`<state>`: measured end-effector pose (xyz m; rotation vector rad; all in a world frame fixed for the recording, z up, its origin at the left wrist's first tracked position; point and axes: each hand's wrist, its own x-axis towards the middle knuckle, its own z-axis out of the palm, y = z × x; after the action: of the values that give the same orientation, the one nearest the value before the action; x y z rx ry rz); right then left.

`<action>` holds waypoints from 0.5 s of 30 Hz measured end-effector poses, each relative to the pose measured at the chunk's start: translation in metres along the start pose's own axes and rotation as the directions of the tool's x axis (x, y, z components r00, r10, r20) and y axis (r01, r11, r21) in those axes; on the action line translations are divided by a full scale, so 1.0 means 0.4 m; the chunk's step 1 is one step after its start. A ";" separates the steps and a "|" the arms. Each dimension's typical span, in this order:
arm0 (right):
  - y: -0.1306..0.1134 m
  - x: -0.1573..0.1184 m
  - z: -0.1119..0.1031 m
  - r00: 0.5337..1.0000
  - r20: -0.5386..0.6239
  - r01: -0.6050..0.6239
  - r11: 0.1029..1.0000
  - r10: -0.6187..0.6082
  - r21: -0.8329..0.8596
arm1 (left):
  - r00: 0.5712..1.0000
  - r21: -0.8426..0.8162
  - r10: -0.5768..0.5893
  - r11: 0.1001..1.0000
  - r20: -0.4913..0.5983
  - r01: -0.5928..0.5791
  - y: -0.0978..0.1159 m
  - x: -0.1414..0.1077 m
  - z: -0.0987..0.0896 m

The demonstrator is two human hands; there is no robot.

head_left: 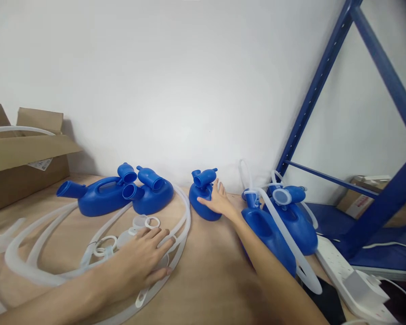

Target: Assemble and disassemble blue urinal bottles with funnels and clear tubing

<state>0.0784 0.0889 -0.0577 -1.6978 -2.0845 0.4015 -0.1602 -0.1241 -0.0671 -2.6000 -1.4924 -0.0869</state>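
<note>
My right hand point(219, 198) is at a blue plastic urinal bottle point(203, 212) standing near the wall. Its thumb lies across the front of the bottle and its fingers reach round the right side. A blue funnel-shaped piece point(205, 177) sits on top of that bottle. My left hand point(145, 255) rests, fingers stretched out, over white rings and clear lids on the tabletop, holding nothing that I can see. One white ring point(152, 222) lies just beyond its fingertips. Long translucent tubing point(186, 221) curves around and under this hand, partly hidden by it.
Two more blue bottles point(103, 198) stand to the left. Two with tubes attached point(291, 225) stand on the right, beside a white power strip point(345, 280). An opened cardboard box point(27, 180) is at the far left. A blue metal rack point(311, 95) rises at right.
</note>
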 end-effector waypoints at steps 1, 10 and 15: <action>0.020 -0.034 -0.014 0.999 0.022 0.042 0.999 -0.041 -0.017 | 0.999 -0.010 0.033 0.999 -0.007 -0.033 0.002 0.006 0.007; 0.275 -0.207 -0.188 0.988 -0.150 -0.079 0.969 0.045 -0.234 | 0.962 0.018 0.273 0.962 -0.015 -0.273 0.084 0.232 0.064; 0.319 -0.142 -0.222 0.950 -0.313 -0.005 1.000 0.012 0.023 | 0.941 0.048 0.337 0.941 -0.021 -0.336 0.117 0.456 0.128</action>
<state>0.2406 0.0569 -0.0488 -1.6371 -1.8354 0.1430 -0.0287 0.0161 -0.1001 -2.7607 -1.0071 -0.0535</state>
